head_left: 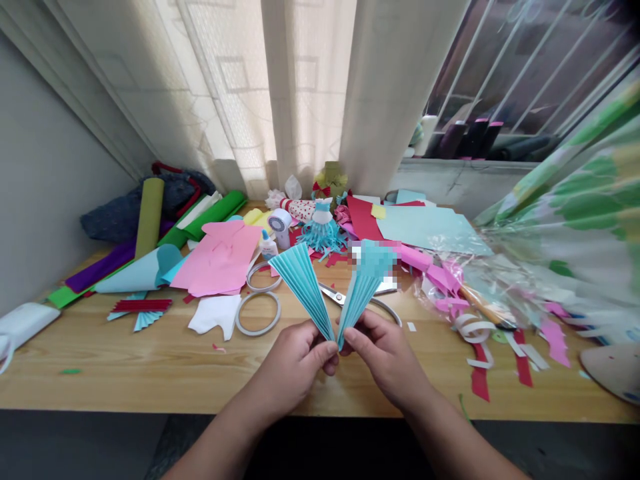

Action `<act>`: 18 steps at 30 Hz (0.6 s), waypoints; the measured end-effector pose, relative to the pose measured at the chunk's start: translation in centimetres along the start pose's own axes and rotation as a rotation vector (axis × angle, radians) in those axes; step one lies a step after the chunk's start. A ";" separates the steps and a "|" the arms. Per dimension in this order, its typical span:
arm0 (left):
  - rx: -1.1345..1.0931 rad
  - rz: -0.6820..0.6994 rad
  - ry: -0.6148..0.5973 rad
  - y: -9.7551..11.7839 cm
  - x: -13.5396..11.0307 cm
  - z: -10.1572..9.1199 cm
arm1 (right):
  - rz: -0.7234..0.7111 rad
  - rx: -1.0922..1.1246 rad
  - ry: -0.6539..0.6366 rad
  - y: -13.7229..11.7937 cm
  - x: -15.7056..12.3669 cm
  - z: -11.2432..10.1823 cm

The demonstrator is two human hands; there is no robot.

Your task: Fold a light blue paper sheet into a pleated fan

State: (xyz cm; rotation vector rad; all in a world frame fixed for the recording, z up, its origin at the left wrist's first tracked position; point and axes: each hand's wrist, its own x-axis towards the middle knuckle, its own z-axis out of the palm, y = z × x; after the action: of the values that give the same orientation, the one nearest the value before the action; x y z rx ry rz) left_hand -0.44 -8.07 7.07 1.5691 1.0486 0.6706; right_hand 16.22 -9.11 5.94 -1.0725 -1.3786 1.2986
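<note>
My left hand [295,363] and my right hand [383,353] meet above the front of the wooden table [150,373]. Together they pinch the folded middle of a pleated light-blue paper fan [305,283]. Its two halves spread up and apart in a V; part of the right half is blurred out. Both hands are closed on the fold, thumbs and forefingers pressed together. Scissors [335,297] lie on the table just behind the fan.
Two tape rings [259,313] and a white paper scrap [215,313] lie left of the hands. Pink paper [220,257], a glue bottle [269,247], rolled coloured sheets [150,217], a fringed blue paper figure [323,230] and paper strips [480,373] crowd the table. A curtain hangs behind.
</note>
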 end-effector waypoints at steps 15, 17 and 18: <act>0.301 0.092 -0.019 0.8 -0.6 -0.2 | -0.019 -0.037 -0.055 0.6 0.0 0.3; 0.308 0.104 -0.016 0.8 -0.6 -0.1 | -0.008 -0.047 -0.052 0.7 0.0 0.3; 0.311 0.106 -0.015 0.7 -0.5 -0.1 | -0.003 -0.047 -0.051 0.7 0.0 0.3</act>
State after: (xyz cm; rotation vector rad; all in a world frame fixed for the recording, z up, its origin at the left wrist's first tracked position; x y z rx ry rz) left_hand -0.54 -8.53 7.84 1.9057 1.1036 0.5858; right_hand 15.95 -9.15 5.26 -1.0753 -1.4545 1.3052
